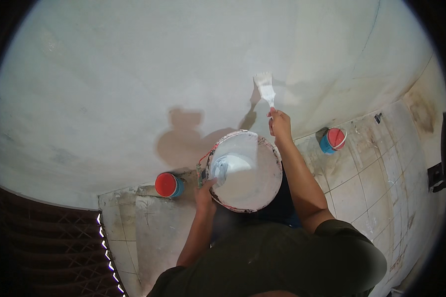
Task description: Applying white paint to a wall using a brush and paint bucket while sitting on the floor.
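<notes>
My right hand (281, 124) grips the handle of a wide paintbrush (265, 87), its bristles at the pale wall (133, 70); whether they touch it I cannot tell. My left hand (206, 191) holds the left rim of a large round paint bucket (260, 185) against the front of my body, thumb over the edge. White paint (238, 167) shows inside, and the rim is crusted with dried paint. Beside my left fingers, at the bucket's outer side, is a red wire handle with a worn grip (199, 174).
A small blue tub with a red lid (166, 185) stands at the wall's foot on the left. Another lidded tub (335, 138) with a white handle stands right, on the stained tile floor (349, 193). A dark folding metal gate (52, 245) fills the lower left.
</notes>
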Demonstrator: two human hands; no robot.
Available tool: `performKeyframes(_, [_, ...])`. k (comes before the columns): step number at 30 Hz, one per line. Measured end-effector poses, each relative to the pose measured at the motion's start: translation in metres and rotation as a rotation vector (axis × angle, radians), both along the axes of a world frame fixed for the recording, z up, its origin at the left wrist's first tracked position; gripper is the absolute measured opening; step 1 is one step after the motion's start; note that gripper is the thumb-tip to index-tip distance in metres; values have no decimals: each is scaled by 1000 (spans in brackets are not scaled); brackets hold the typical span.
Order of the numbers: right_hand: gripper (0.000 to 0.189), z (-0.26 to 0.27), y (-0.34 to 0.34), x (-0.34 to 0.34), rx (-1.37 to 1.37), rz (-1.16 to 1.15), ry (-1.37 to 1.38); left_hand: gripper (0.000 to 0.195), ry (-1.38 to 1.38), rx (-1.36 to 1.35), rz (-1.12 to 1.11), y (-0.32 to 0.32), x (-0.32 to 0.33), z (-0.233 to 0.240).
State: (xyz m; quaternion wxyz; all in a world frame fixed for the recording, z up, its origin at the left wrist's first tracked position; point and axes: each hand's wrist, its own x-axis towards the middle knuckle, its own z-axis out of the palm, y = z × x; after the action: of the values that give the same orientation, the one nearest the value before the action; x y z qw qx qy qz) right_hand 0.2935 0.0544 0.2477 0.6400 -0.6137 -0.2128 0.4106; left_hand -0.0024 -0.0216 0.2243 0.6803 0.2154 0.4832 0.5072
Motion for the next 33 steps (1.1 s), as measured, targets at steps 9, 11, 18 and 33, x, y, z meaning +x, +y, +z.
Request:
performKeyframes(9, [33,10,-34,-31,521,-324,-688,29,41,-21,-55,-4,-2,9])
performKeyframes(11, [32,29,-33,-24,482,-293,-747,30,28,-57,-67,-6,0,15])
performKeyframes(18, [33,88,-12,-18,-51,-169,-1186,36,14,-32,-93,-6,-3,9])
performKeyframes(33, [18,136,-53,-25,-9,-201,-1268,28,43,1,-67,-4,-5,14])
